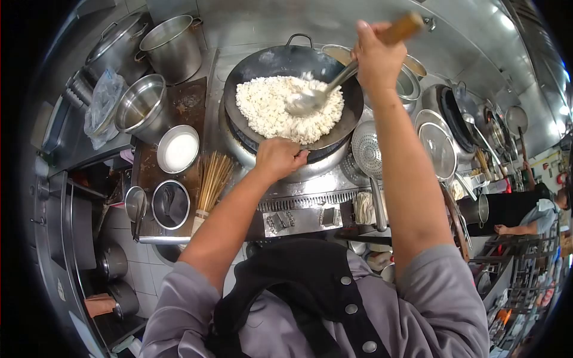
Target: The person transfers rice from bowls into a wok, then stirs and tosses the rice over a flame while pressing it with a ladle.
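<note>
A large dark wok sits on the stove ring, with white rice spread across its bottom. My left hand is closed around the wok's near rim or handle, which the fingers mostly cover. Raised over the wok's right side, my right hand grips a metal ladle by its shaft, just below the wooden handle end. The ladle's bowl rests in the rice, its rounded back showing, and some grains near it are blurred by motion.
A perforated skimmer lies right of the wok. Left stand a bowl of white contents, a metal pot and a bamboo whisk. Strainers and another wok are farther right. Another person stands at the far right.
</note>
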A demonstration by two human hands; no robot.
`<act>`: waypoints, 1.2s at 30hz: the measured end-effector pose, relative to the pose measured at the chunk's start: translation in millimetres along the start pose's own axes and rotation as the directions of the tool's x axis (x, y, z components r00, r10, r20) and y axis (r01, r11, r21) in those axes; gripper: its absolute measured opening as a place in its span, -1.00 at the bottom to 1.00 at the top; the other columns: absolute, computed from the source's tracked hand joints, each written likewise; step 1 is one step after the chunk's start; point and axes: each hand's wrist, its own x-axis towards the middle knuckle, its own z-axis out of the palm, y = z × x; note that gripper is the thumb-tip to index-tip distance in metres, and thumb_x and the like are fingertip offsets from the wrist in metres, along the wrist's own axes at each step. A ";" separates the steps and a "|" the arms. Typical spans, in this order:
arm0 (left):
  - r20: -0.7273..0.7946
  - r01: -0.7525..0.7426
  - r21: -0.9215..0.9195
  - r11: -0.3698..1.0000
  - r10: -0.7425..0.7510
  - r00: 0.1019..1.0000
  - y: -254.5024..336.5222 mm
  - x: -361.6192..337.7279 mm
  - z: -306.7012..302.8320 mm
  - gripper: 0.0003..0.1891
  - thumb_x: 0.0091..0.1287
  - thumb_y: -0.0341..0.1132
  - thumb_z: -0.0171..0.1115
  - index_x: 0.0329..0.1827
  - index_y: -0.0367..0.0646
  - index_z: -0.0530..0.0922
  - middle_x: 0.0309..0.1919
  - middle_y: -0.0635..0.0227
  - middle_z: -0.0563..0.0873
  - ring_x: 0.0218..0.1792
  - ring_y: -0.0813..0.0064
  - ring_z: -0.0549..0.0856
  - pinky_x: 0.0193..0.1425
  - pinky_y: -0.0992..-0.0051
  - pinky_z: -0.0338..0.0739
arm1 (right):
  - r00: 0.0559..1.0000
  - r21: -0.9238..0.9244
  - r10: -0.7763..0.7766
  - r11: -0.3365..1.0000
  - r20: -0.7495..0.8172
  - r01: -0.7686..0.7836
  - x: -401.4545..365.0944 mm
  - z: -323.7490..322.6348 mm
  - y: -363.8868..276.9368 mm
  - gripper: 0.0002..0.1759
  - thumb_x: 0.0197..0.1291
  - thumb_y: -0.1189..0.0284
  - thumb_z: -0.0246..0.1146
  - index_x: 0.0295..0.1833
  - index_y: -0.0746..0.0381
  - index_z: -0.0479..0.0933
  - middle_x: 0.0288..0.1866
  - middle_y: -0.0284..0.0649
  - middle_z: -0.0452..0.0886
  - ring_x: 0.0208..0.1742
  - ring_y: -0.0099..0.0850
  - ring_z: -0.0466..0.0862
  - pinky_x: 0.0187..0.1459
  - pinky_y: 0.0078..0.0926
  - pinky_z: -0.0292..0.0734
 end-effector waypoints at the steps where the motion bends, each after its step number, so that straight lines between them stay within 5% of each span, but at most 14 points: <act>1: -0.007 0.003 0.005 1.000 -0.003 1.000 -1.1 3.2 -0.7 -0.62 0.21 -0.04 0.39 -0.64 -0.09 0.62 -0.61 0.19 0.68 -0.50 0.06 0.71 -0.39 0.08 0.59 | 0.882 0.155 0.398 0.883 0.252 -0.443 6.9 -5.4 -38.2 -0.82 0.34 0.45 0.37 -0.27 0.24 0.50 -0.58 -0.33 0.57 -0.61 -0.50 0.58 -0.53 -0.51 0.49; 4: 0.020 -0.004 0.009 1.000 0.004 1.000 -0.3 -0.4 -0.6 -0.62 0.21 -0.04 0.39 -0.65 -0.09 0.62 -0.60 0.20 0.69 -0.49 0.07 0.70 -0.39 0.08 0.59 | 0.843 0.097 0.477 0.854 0.246 -0.512 64.5 -5.2 -61.8 -0.83 0.35 0.48 0.36 -0.25 0.24 0.49 -0.58 -0.36 0.49 -0.62 -0.50 0.51 -0.56 -0.48 0.45; 6: 0.010 -0.024 0.030 0.999 0.024 1.000 0.1 -1.9 0.0 -0.62 0.22 -0.04 0.39 -0.64 -0.09 0.62 -0.60 0.22 0.68 -0.48 0.08 0.70 -0.39 0.09 0.58 | 0.911 0.449 0.217 0.814 0.351 -0.368 86.9 -6.0 -83.2 -0.80 0.34 0.49 0.39 -0.28 0.21 0.48 -0.63 -0.39 0.43 -0.71 -0.53 0.42 -0.63 -0.51 0.36; 9: -0.052 -0.049 -0.026 0.998 0.047 0.998 -4.0 -3.3 5.4 -0.60 0.19 -0.07 0.45 -0.67 -0.10 0.53 -0.65 0.22 0.59 -0.53 0.07 0.65 -0.41 0.08 0.53 | 0.954 0.368 -0.048 0.927 0.297 -0.068 78.8 6.4 -51.8 -0.74 0.33 0.53 0.34 -0.44 0.24 0.47 -0.62 -0.34 0.46 -0.65 -0.51 0.47 -0.47 -0.49 0.49; 11: -0.030 -0.026 -0.035 0.999 0.025 0.999 -3.8 -3.1 5.6 -0.60 0.18 -0.07 0.45 -0.67 -0.11 0.53 -0.64 0.23 0.59 -0.52 0.07 0.65 -0.41 0.08 0.53 | 0.969 0.213 0.090 0.967 0.229 -0.140 41.8 17.6 -9.4 -0.79 0.30 0.53 0.39 -0.37 0.26 0.51 -0.61 -0.32 0.51 -0.64 -0.49 0.51 -0.50 -0.46 0.53; 13: -0.026 -0.007 -0.037 0.999 0.006 1.000 -5.1 1.7 2.8 -0.60 0.18 -0.07 0.45 -0.66 -0.11 0.53 -0.64 0.23 0.59 -0.51 0.07 0.65 -0.41 0.08 0.53 | 0.833 0.226 0.405 0.832 0.377 -0.507 27.0 22.6 9.3 -0.82 0.28 0.52 0.42 -0.28 0.26 0.53 -0.61 -0.33 0.52 -0.64 -0.49 0.53 -0.50 -0.48 0.52; 18: 0.004 0.006 -0.020 1.000 -0.006 1.000 -3.7 -3.1 3.9 -0.59 0.20 -0.07 0.44 -0.68 -0.12 0.53 -0.62 0.23 0.61 -0.50 0.08 0.66 -0.40 0.08 0.53 | 0.888 0.431 0.139 0.834 0.439 -0.344 79.7 16.0 -66.2 -0.77 0.33 0.49 0.41 -0.28 0.18 0.45 -0.63 -0.40 0.42 -0.71 -0.56 0.40 -0.65 -0.56 0.32; 21: -0.030 -0.011 -0.012 1.000 0.011 0.999 -5.1 -4.2 6.9 -0.58 0.20 -0.06 0.43 -0.68 -0.12 0.53 -0.62 0.22 0.61 -0.49 0.07 0.66 -0.40 0.07 0.53 | 0.924 0.420 0.089 0.871 0.372 -0.253 3.8 24.1 -50.2 -0.78 0.26 0.51 0.45 -0.28 0.27 0.49 -0.60 -0.32 0.51 -0.63 -0.49 0.52 -0.51 -0.48 0.49; 25: 0.014 0.007 -0.049 0.999 -0.007 1.000 -3.7 -6.8 4.9 -0.58 0.20 -0.06 0.43 -0.68 -0.12 0.53 -0.62 0.22 0.61 -0.49 0.06 0.65 -0.40 0.06 0.52 | 0.790 0.228 0.376 0.818 0.484 -0.529 36.0 28.2 -44.4 -0.78 0.27 0.52 0.43 -0.30 0.23 0.48 -0.61 -0.34 0.50 -0.61 -0.50 0.52 -0.51 -0.48 0.48; 28: -0.002 0.023 -0.025 0.999 -0.023 1.000 -3.9 -4.3 2.4 -0.58 0.20 -0.07 0.45 -0.67 -0.12 0.53 -0.61 0.21 0.62 -0.50 0.05 0.65 -0.40 0.06 0.52 | 0.849 0.669 -0.160 0.694 0.503 -0.266 67.0 26.5 -56.7 -0.77 0.30 0.51 0.41 -0.33 0.22 0.47 -0.61 -0.37 0.49 -0.58 -0.50 0.56 -0.49 -0.49 0.46; 31: -0.002 0.012 -0.033 0.999 -0.012 1.000 -4.9 -4.9 4.2 -0.58 0.20 -0.06 0.46 -0.66 -0.12 0.53 -0.61 0.21 0.62 -0.50 0.05 0.65 -0.40 0.07 0.51 | 0.939 0.462 0.055 0.860 0.338 -0.217 -18.1 50.7 -54.2 -0.74 0.31 0.51 0.38 -0.41 0.23 0.45 -0.63 -0.37 0.46 -0.62 -0.49 0.49 -0.49 -0.45 0.43; 32: 0.008 0.020 -0.071 0.997 -0.019 1.000 -5.6 -5.5 6.4 -0.58 0.20 -0.06 0.46 -0.65 -0.12 0.53 -0.61 0.21 0.62 -0.49 0.05 0.65 -0.40 0.07 0.52 | 0.890 0.243 0.225 0.909 0.398 -0.338 -34.4 56.0 -49.7 -0.73 0.30 0.53 0.39 -0.42 0.23 0.46 -0.63 -0.36 0.46 -0.64 -0.49 0.46 -0.50 -0.44 0.42; 35: 0.006 0.032 -0.070 0.997 -0.032 0.999 -2.5 -5.6 5.2 -0.57 0.21 -0.04 0.46 -0.64 -0.12 0.53 -0.61 0.22 0.62 -0.49 0.06 0.66 -0.40 0.08 0.52 | 0.822 0.386 0.218 0.800 0.526 -0.459 32.5 44.4 -75.9 -0.69 0.26 0.51 0.41 -0.53 0.21 0.52 -0.69 -0.44 0.48 -0.66 -0.59 0.50 -0.56 -0.54 0.39; 36: 0.005 0.026 -0.030 0.999 -0.026 1.000 -2.8 -4.3 3.9 -0.57 0.22 -0.03 0.45 -0.64 -0.12 0.54 -0.60 0.22 0.62 -0.49 0.06 0.66 -0.39 0.08 0.52 | 0.825 0.585 0.007 0.702 0.566 -0.407 45.0 38.6 -90.1 -0.65 0.23 0.54 0.43 -0.59 0.17 0.50 -0.70 -0.46 0.46 -0.67 -0.62 0.48 -0.55 -0.56 0.38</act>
